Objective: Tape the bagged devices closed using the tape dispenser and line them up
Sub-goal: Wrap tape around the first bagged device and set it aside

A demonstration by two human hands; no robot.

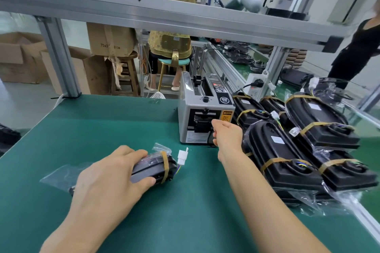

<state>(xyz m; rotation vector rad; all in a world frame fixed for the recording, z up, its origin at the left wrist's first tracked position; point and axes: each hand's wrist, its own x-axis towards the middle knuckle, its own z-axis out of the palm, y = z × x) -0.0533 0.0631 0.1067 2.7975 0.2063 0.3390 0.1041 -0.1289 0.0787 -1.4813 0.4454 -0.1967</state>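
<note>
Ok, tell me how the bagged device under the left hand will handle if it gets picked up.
The bagged device looks like rigid black plastic, so it should probably lift stiffly. Its clear bag trails loose behind the left hand and will likely flop and feel slippery. The white connector hangs on thin wires and may dangle.

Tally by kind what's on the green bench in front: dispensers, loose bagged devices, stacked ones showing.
tape dispenser: 1
bagged device under the left hand: 1
stacked bagged devices showing at right: 5
Total: 7
</note>
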